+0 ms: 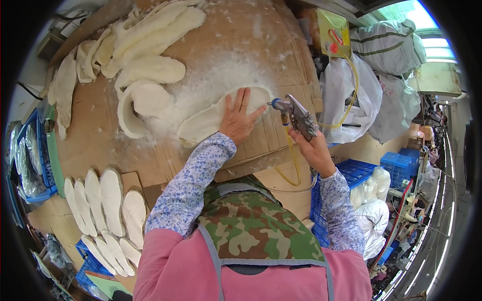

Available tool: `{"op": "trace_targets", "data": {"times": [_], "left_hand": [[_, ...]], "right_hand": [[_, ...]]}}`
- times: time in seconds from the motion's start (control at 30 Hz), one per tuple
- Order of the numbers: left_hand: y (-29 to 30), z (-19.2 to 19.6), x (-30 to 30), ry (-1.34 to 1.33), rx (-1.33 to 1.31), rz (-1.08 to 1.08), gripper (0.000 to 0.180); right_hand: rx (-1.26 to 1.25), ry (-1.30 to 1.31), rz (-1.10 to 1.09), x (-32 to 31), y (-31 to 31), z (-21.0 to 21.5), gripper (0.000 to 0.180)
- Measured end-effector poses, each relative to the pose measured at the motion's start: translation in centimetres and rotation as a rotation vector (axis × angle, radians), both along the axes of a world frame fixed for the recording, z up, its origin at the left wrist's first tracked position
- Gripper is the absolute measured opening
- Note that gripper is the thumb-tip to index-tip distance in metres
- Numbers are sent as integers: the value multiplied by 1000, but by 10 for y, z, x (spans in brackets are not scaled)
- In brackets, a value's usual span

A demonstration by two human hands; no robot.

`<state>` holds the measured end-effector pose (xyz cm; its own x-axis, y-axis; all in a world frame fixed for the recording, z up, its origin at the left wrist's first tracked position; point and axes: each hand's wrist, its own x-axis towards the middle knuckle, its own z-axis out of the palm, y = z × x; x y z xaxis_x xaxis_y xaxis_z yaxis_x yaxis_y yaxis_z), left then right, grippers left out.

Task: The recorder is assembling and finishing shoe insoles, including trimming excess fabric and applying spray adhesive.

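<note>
A cream fleece insole [206, 118] lies flat on the cardboard-covered table, among white powder or loose fluff. My left hand [240, 118] presses it down with fingers spread, near its right end. In my right hand [314, 153] is a metal spray gun [298, 114], gripped by its handle, with a blue-ringed nozzle pointing left at the insole's tip. A yellow hose [292, 160] hangs from the gun. Left of the worked insole, a curled fleece piece [131, 108] stands on its edge, touching other fleece pieces.
More fleece pieces [150, 37] are heaped at the far left. Several insoles [111, 200] are laid in rows at the near left. White plastic bags [351, 100] and a yellow box [333, 32] stand to the right. Blue crates [354, 173] sit beyond my right forearm.
</note>
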<state>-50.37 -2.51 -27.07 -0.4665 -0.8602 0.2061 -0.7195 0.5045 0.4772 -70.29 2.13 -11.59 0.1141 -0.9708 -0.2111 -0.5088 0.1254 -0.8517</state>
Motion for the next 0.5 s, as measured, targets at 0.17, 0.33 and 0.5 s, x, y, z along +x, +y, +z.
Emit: {"op": "trace_targets", "data": {"times": [0.17, 0.33, 0.5], "left_hand": [[0, -4, -2, -4, -86, 29, 57], [0, -4, -2, -4, -40, 11, 55], [3, -2, 0, 38, -45, 22, 55]], "right_hand": [[108, 141, -32, -2, 3, 1, 20], [-34, 145, -2, -3, 4, -7, 18], [-65, 144, -19, -3, 5, -10, 17]]}}
